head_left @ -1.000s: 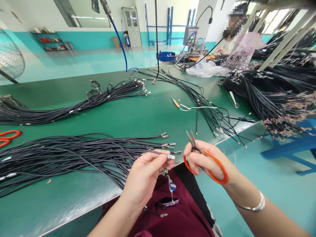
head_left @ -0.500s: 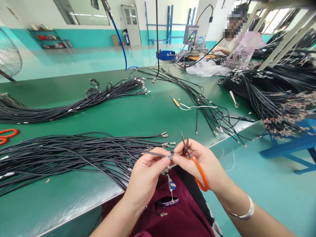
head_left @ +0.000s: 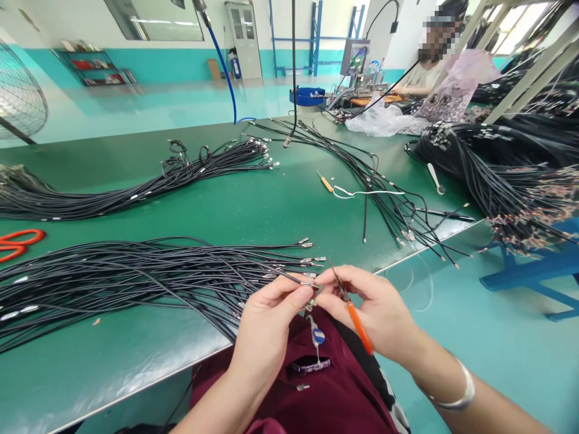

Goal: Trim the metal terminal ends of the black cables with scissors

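My left hand (head_left: 271, 310) is closed, pinching a black cable (head_left: 292, 276) near its end between thumb and fingers. A bit of metal and fine wire shows at the pinch. My right hand (head_left: 380, 310) holds scissors (head_left: 359, 328) with orange handles, their blades pointing up and away from me. Its thumb and index fingertips sit close to the cable's end; whether they touch it I cannot tell. Just below the fingertips is a small metal connector (head_left: 310, 305). Many black cables with metal ends form a bundle (head_left: 149, 265) on the table left of my hands.
On the green table (head_left: 235, 205) lie another cable bundle (head_left: 149, 187), loose cables (head_left: 348, 155), a yellow-handled pick (head_left: 326, 184) and a second pair of orange scissors (head_left: 20, 244). Coiled cables (head_left: 470, 163) overhang a blue stool (head_left: 525, 277). A person (head_left: 416, 75) sits at the far right.
The scissors have turned in my right hand, so the handle now looks narrow and edge-on. My right fingers have spread slightly from the cable end. The view has shifted a little.
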`<state>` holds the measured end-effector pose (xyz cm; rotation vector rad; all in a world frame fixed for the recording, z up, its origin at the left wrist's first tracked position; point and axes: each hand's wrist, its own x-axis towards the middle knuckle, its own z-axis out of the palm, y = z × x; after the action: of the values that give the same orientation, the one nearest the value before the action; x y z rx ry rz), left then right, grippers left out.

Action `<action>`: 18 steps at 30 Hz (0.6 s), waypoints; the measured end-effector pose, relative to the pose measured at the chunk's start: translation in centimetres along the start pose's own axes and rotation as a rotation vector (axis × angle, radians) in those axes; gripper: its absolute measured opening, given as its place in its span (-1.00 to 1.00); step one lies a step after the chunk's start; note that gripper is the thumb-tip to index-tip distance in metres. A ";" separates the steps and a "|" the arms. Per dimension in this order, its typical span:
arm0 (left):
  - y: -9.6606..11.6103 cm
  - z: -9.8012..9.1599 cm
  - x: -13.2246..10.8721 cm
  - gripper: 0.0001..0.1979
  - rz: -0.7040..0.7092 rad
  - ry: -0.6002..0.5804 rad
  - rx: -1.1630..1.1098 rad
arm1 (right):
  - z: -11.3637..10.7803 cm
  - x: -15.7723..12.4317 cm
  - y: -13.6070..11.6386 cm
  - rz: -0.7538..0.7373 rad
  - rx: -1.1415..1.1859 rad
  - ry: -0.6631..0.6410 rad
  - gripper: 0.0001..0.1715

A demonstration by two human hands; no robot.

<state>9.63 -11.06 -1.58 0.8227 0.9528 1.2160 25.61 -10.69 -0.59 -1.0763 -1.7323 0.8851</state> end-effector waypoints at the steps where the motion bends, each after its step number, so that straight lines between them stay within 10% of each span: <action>1: 0.1 -0.2 0.0 -0.97 0.011 -0.002 0.058 | -0.6 0.0 0.0 -0.037 -0.095 -0.052 -0.82; 8: 1.5 0.0 -0.2 -0.96 0.085 0.006 0.248 | -3.6 0.2 -0.3 -0.302 -0.662 -0.225 -0.63; 18: 1.9 -0.1 -0.4 -0.96 0.053 -0.006 0.330 | -3.7 1.0 -0.6 -0.432 -0.874 -0.271 -0.69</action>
<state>8.75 -11.14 0.21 1.1164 1.1501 1.1152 28.69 -9.56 1.55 -1.0524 -2.5522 -0.0433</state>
